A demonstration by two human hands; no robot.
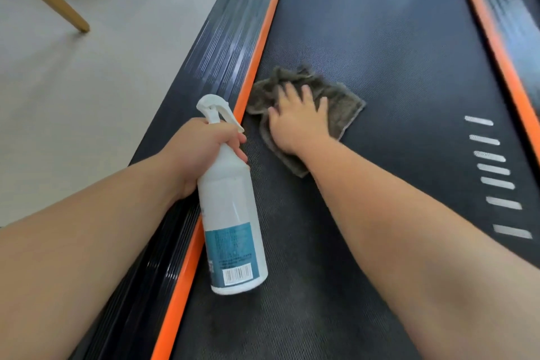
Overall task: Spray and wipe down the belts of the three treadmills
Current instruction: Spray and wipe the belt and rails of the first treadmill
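Your left hand [201,152] reaches in from the lower left with the forearm almost straight. Its fingers are curled tight round the neck of the white spray bottle [233,207], just under the trigger head. The bottle hangs tilted, base toward you, over the orange edge strip [263,38] and the near left side of the treadmill belt [394,52].

Your right hand [298,123] lies palm down with the fingers spread and straight, pressing flat on a grey-brown cleaning cloth [344,105]. The cloth sits crumpled on the belt, its left edge just beside the orange strip.

The bottle carries a teal label [233,245] with a white barcode [237,274] at the bottom. The print on it is too small and blurred to read. A row of white dashes [493,172] is printed along the belt's right side.
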